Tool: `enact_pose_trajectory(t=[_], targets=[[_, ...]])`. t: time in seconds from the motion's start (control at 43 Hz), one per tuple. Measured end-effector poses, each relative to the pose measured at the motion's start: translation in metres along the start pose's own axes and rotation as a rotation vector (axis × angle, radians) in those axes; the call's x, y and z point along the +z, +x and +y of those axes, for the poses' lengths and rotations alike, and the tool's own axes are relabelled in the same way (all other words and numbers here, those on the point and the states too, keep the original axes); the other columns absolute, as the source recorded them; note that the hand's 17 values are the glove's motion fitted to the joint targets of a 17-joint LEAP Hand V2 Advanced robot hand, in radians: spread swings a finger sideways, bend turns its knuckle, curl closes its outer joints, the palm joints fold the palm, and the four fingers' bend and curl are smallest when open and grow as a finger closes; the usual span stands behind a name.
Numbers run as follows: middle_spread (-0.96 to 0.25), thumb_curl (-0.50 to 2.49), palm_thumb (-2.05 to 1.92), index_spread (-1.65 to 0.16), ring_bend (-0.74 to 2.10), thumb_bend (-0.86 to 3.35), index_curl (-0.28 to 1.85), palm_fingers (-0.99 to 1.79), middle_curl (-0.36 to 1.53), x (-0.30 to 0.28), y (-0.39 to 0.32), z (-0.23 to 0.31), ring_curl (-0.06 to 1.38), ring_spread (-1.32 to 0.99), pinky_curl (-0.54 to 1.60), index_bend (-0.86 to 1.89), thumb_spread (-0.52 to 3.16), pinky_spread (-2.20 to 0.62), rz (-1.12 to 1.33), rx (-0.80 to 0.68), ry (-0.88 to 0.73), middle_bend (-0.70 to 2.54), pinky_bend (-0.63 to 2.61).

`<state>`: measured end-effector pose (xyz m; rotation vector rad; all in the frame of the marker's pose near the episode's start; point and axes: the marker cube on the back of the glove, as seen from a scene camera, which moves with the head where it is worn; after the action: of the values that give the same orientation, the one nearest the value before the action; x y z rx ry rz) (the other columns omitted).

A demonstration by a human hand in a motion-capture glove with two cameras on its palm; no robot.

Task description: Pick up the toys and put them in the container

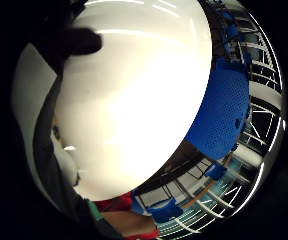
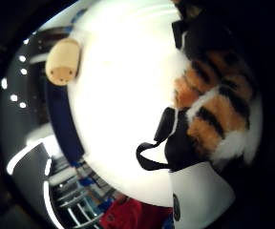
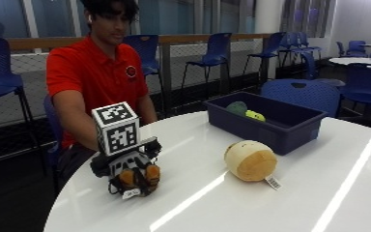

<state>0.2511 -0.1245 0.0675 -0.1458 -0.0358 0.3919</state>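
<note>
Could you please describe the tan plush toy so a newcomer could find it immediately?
On the round white table, look beside the dark blue container. The tan plush toy lies on the bare tabletop just outside it: round, cream-coloured, with a tag, unlike the green toys inside.

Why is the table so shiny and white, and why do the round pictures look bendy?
Outside view: ceiling lights streak across the glossy table. Thumb side palm view: glare washes the table nearly blank, and the tiger toy looks blurry. Little finger side view: the wide lens curves the table's edge and bends the blue chair.
</note>
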Motion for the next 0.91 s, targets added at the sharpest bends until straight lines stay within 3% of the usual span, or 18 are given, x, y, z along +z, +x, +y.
enact_pose_trajectory(t=[0.233,0.466,0.652,0.908], targets=[[-0.23,0.44,0.44,-0.41,0.8,0.17,0.33,0.69,0.18,0.001,-0.014,0.005,0.38,-0.32,0.38,0.38,1.28,-0.39,0.03,-0.021,0.17,0.22,1.15],[-0.37,0.59,0.66,-0.4,0.9,0.21,0.42,1.05,0.27,-0.006,-0.024,0.005,0.44,-0.46,0.38,0.47,0.96,-0.42,0.086,-0.067,0.2,0.45,1.03],[-0.42,0.68,0.7,-0.4,0.92,0.19,0.5,1.07,0.34,-0.044,-0.062,0.016,0.47,-0.5,0.4,0.53,0.78,-0.43,0.041,-0.12,0.2,0.54,0.98],[-0.46,0.78,0.71,-0.39,0.93,0.17,0.6,1.04,0.4,-0.145,-0.206,0.03,0.5,-0.52,0.42,0.57,0.61,-0.44,0.093,-0.305,0.317,0.59,0.96]])
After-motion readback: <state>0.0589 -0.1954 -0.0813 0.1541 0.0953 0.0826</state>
